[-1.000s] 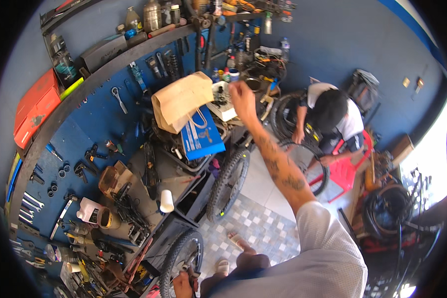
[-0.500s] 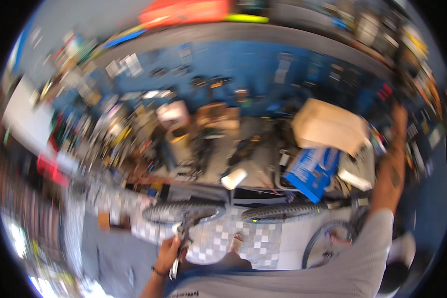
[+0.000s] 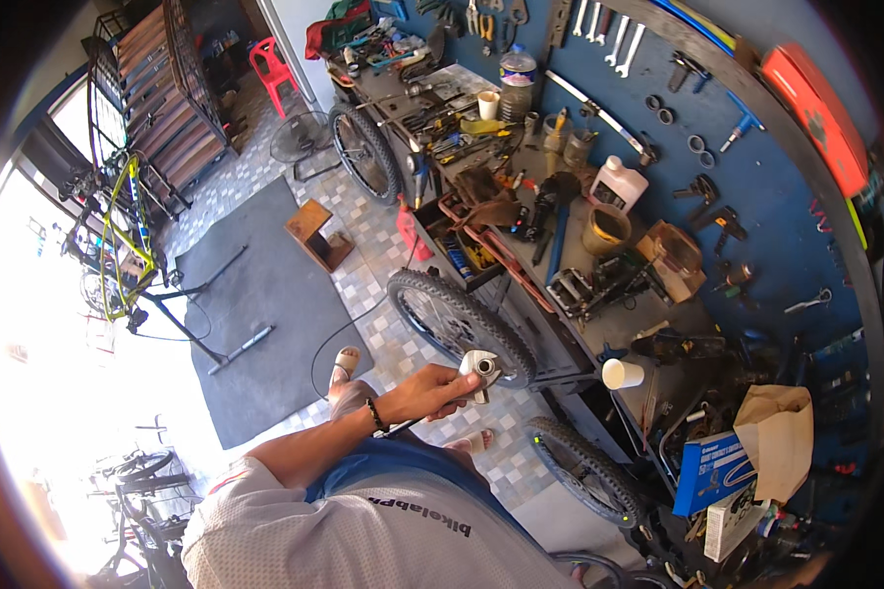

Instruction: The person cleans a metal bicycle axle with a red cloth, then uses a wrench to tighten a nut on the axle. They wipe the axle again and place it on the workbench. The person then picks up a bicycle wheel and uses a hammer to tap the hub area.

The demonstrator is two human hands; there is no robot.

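Note:
My left hand [image 3: 424, 395] is closed around a silver metal tool, in front of my body. It looks like an adjustable wrench [image 3: 476, 385]. At its head sits a round, hollow dark-and-silver piece [image 3: 485, 367]. The fingers hide most of the handle. Behind the tool stands a bicycle wheel [image 3: 462, 326] with a knobby tyre, leaning by the workbench. My right hand does not show; only a blurred bit of skin, perhaps my right forearm [image 3: 805, 571], appears at the lower right rim.
The cluttered workbench [image 3: 599, 329] carries tools, a white cup [image 3: 622, 374], a blue box [image 3: 709, 473] and a paper bag [image 3: 778, 432]. Another wheel [image 3: 584, 471] leans below. A yellow-green bicycle frame [image 3: 133, 236] stands by a dark mat [image 3: 265, 344]; a wooden block [image 3: 314, 236] lies nearer the bench.
My view has swung left, bringing in the mat and bicycle frame. The left hand still grips the tool, now raised higher in view. My outstretched right arm has almost left the picture.

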